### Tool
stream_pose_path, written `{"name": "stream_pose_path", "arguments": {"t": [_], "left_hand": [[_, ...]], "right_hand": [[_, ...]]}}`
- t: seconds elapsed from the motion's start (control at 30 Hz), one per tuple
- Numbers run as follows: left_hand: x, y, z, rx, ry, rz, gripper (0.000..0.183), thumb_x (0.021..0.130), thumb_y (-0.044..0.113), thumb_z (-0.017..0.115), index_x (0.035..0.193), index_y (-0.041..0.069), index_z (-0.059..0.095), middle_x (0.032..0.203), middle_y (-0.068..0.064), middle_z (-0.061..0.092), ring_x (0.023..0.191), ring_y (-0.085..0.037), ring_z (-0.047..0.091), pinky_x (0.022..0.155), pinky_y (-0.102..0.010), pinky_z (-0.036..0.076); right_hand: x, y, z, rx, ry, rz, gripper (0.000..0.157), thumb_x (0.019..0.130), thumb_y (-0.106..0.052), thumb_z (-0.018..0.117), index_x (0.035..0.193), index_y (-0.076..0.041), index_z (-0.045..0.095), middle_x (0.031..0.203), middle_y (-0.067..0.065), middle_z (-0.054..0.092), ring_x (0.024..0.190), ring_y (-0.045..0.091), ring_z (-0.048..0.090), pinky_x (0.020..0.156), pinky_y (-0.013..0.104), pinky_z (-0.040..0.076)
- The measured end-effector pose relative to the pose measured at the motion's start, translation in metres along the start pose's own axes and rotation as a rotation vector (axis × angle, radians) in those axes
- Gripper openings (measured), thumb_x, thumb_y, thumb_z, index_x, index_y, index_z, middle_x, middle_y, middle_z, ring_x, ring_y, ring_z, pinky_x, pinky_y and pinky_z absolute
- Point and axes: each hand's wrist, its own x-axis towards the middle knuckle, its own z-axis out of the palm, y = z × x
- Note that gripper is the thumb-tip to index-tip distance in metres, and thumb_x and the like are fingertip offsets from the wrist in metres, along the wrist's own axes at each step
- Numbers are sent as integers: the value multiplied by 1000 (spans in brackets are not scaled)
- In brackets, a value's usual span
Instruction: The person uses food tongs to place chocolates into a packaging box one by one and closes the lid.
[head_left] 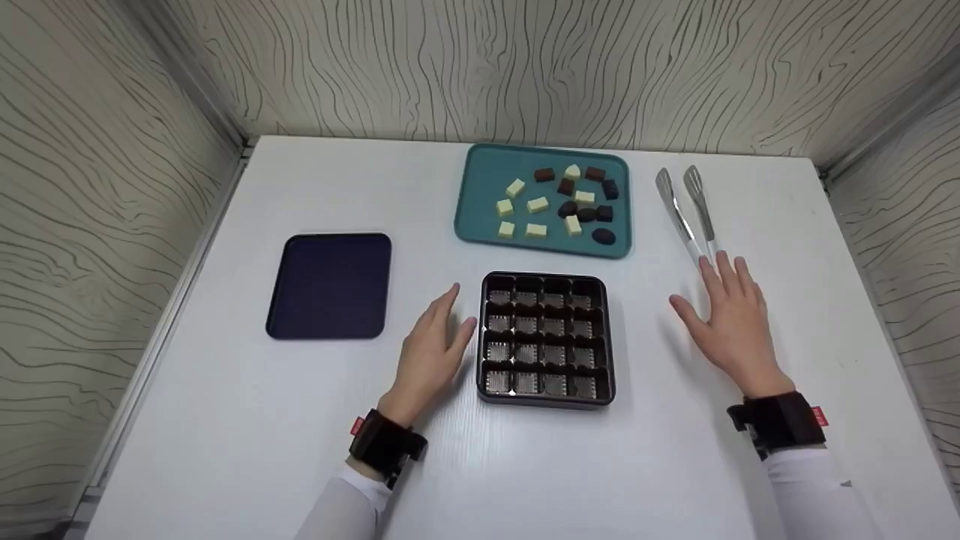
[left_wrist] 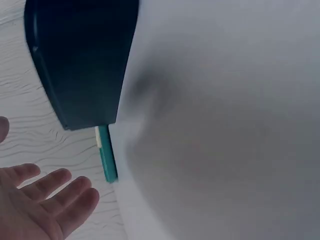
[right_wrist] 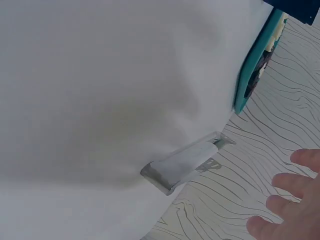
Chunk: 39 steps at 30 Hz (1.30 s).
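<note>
A dark square box [head_left: 547, 403] with a grid of compartments, all bare, stands in the middle of the white table. My left hand [head_left: 429, 352] is just left of it, fingers extended and holding nothing; in the left wrist view the box's side [left_wrist: 82, 65] rises beyond those fingers. On the right, my right hand [head_left: 733, 330] spreads its fingers over the handle end of metal tongs [head_left: 701, 202]. From the right wrist view the tongs [right_wrist: 182, 162] lie on the table, apart from the fingers [right_wrist: 292, 185]. Part of the handle is hidden beneath the hand.
Behind the box sits a teal tray [head_left: 480, 165] bearing several white and dark chocolates [head_left: 537, 204], some rectangular, some oval. A dark square lid [head_left: 330, 286] lies at the left. Patterned panels [head_left: 480, 67] wall the table at the back and sides.
</note>
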Motion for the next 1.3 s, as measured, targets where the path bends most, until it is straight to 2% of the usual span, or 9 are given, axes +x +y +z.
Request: {"name": "stream_pose_path", "arguments": {"t": [0.17, 0.3, 0.43, 0.57, 0.73, 0.83, 1.1, 1.3], "left_hand": [[-4, 2, 13, -7, -70, -34, 65, 107, 43, 57, 162, 14, 40, 159, -18, 53, 144, -40, 55, 123, -55, 45], [-7, 5, 23, -23, -89, -58, 68, 107, 45, 56, 163, 12, 38, 157, -18, 55, 143, -39, 57, 123, -54, 46], [-8, 7, 29, -6, -68, -31, 65, 107, 40, 58, 161, 7, 40, 151, -17, 61, 134, -37, 64, 118, -51, 52], [-11, 7, 32, 23, -18, 13, 58, 107, 30, 58, 156, 2, 46, 144, -18, 65, 120, -36, 72, 108, -48, 59], [-11, 8, 35, 16, -8, 16, 51, 109, 25, 55, 154, 2, 49, 144, -17, 66, 115, -35, 74, 105, -46, 61], [-10, 8, 35, 7, -17, 7, 51, 109, 24, 54, 154, 2, 49, 146, -17, 65, 115, -35, 74, 107, -46, 60], [-10, 8, 35, 35, -32, 14, 50, 110, 24, 52, 154, 2, 48, 148, -17, 63, 113, -36, 75, 107, -45, 60], [-9, 7, 36, 84, -6, 59, 47, 110, 22, 51, 153, 1, 50, 143, -16, 66, 105, -35, 76, 100, -44, 63]], "right_hand": [[21, 13, 6, -28, -14, 16, 82, 102, -36, 66, 159, 11, 30, 164, 41, 26, 154, 61, 21, 118, 83, 25], [35, 26, 11, -75, -37, 23, 83, 101, -30, 68, 157, 16, 27, 158, 44, 31, 146, 62, 30, 111, 82, 35], [47, 39, 16, -122, -78, 41, 84, 101, -28, 68, 154, 20, 25, 149, 47, 35, 135, 63, 37, 103, 79, 43], [57, 51, 21, -129, -130, 95, 86, 104, -30, 62, 154, 23, 18, 142, 51, 37, 128, 64, 40, 98, 77, 45], [66, 63, 24, -116, -186, 153, 85, 107, -32, 52, 153, 27, 12, 138, 55, 36, 123, 66, 41, 97, 77, 46], [70, 66, 24, -112, -186, 159, 81, 108, -30, 49, 152, 27, 14, 135, 54, 38, 120, 66, 45, 95, 76, 48], [76, 68, 29, -107, -145, 156, 68, 109, -26, 49, 143, 29, 31, 120, 49, 49, 104, 63, 55, 81, 70, 51], [77, 69, 28, -69, -155, 202, 64, 108, -25, 41, 142, 29, 33, 112, 42, 49, 90, 54, 57, 73, 64, 51]]}}
